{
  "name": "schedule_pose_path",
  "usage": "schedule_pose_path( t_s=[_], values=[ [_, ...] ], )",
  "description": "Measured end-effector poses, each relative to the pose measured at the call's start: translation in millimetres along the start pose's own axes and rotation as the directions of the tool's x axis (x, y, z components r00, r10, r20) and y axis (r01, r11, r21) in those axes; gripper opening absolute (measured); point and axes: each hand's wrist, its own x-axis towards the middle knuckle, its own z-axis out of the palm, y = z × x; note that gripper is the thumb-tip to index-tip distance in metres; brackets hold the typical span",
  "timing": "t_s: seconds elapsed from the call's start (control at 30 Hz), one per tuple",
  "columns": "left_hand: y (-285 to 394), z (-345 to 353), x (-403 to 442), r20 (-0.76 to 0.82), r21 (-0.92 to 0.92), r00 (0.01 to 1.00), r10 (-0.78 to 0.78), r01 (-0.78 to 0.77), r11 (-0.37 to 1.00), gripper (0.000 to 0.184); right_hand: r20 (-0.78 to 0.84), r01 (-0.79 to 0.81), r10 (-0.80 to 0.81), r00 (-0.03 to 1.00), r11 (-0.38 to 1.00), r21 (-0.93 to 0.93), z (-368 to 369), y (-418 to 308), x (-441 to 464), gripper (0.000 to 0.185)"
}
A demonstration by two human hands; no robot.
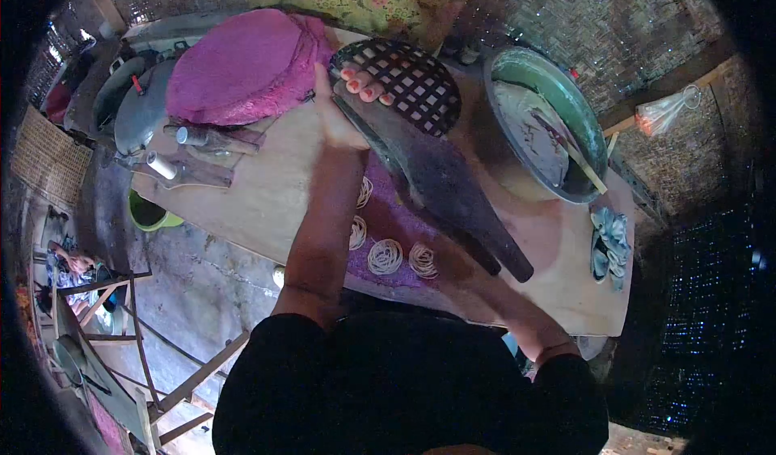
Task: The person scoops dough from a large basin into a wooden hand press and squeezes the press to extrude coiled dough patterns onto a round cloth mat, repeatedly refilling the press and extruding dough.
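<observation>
My left hand [356,103] is closed on the upper end of a long dark wooden press [428,172], its fingers curled over the edge. The press tilts across the table, its two narrow handles toward the lower right. Behind its upper end shows a black lattice piece [420,83]; whether they are joined I cannot tell. My right forearm [501,301] reaches under the press, which hides the right hand. Below lies a purple round mat [372,273] bearing several pale coiled strand nests, among them one coil [385,257] near the front edge.
A stack of purple round mats [234,67] stands at the back left. At right, a large metal basin [594,132] holds pale dough or batter and a wooden stick. A crumpled cloth [610,245] lies at the table's right end. Bottles and a white spool [162,166] are at left.
</observation>
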Motion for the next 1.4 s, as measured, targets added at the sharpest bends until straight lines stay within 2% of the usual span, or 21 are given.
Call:
schedule_pose_path(
  t_s=[0.07,0.13,0.2,0.27,0.33,0.37,0.4,0.5,0.57,0.67,0.7,0.77,0.87,0.9,0.97,1.0,1.1,1.2,1.3,1.33,1.4],
  values=[
    [0,8,5,0.025,0.026,0.999,-0.026,0.025,0.999,0.053,0.006,-0.056,0.062,0.998,0.855,0.516,-33,17,-1,0.068],
    [-3,16,10,0.081,0.085,0.990,-0.118,0.111,0.990,0.055,0.073,-0.103,0.097,0.993,0.352,0.930,-81,17,-15,0.068],
    [-8,20,14,0.037,0.186,0.991,-0.127,0.118,0.975,0.055,0.100,-0.102,0.029,0.995,0.042,0.994,-116,12,-25,0.070],
    [-15,23,14,-0.008,0.291,0.992,-0.130,0.127,0.948,0.056,0.128,-0.129,-0.016,0.992,-0.088,0.988,-128,9,-26,0.072],
    [-23,24,6,-0.380,0.323,0.921,0.089,0.042,0.946,0.057,0.309,-0.307,0.012,0.951,-0.077,0.948,-126,15,-18,0.077],
    [-13,-4,-2,-0.164,0.316,0.984,0.072,-0.017,0.948,0.054,0.309,-0.308,0.006,0.951,-0.069,0.949,-124,13,-12,0.077],
    [-4,-28,-13,-0.157,0.321,0.984,0.079,-0.025,0.947,0.054,0.384,-0.383,0.109,0.917,-0.029,0.923,-121,7,-5,0.077],
    [5,-68,-47,-0.251,0.257,0.966,0.069,-0.003,0.966,0.054,0.455,-0.471,0.208,0.866,0.029,0.882,-100,4,5,0.082],
    [2,-71,-61,-0.485,0.299,0.849,0.209,-0.063,0.952,0.054,0.454,-0.474,0.204,0.867,0.061,0.878,-95,9,14,0.084],
    [11,-67,-54,-0.418,0.227,0.897,0.142,-0.048,0.973,0.058,0.317,-0.385,0.293,0.902,0.214,0.898,-98,14,20,0.076],
    [16,-66,-48,-0.417,0.228,0.897,0.146,-0.052,0.972,0.058,0.135,-0.248,0.325,0.936,0.336,0.909,-101,9,25,0.064],
    [24,-65,-37,-0.287,0.202,0.947,0.142,-0.085,0.976,0.059,-0.051,-0.113,0.331,0.942,0.456,0.883,-110,-5,26,0.069],
    [24,-38,-35,-0.254,0.179,0.958,0.129,-0.084,0.980,0.062,0.270,-0.365,0.393,0.879,0.191,0.911,-118,-9,23,0.068],
    [21,-31,-36,-0.254,0.181,0.959,0.124,-0.079,0.980,0.062,-0.079,-0.098,0.361,0.929,0.447,0.889,-91,22,30,0.069],
    [10,-22,-39,-0.293,0.309,0.939,0.181,-0.086,0.947,0.052,-0.408,0.158,0.243,0.880,0.661,0.734,-95,21,22,0.073],
    [7,-23,-38,-0.294,0.309,0.939,0.181,-0.085,0.947,0.052,-0.090,-0.060,0.286,0.954,0.476,0.877,-134,-10,1,0.067],
    [-5,-31,-31,-0.345,0.158,0.924,0.166,-0.117,0.980,0.064,0.352,-0.415,0.265,0.898,0.243,0.877,-157,-13,-9,0.075],
    [3,-36,-16,-0.243,0.092,0.963,0.114,-0.094,0.991,0.062,0.402,-0.463,0.258,0.878,0.254,0.849,-156,-8,-1,0.081],
    [18,-25,-14,-0.233,0.210,0.964,0.131,-0.082,0.974,0.061,0.271,-0.360,0.301,0.914,0.298,0.884,-143,-9,11,0.078],
    [21,-18,-14,-0.232,0.230,0.966,0.116,-0.061,0.971,0.061,0.252,-0.335,0.318,0.914,0.242,0.910,-140,-13,13,0.063],
    [21,-11,-25,-0.300,0.270,0.938,0.176,-0.094,0.958,0.061,0.233,-0.304,0.329,0.915,0.184,0.935,-138,-18,12,0.062]
  ],
)
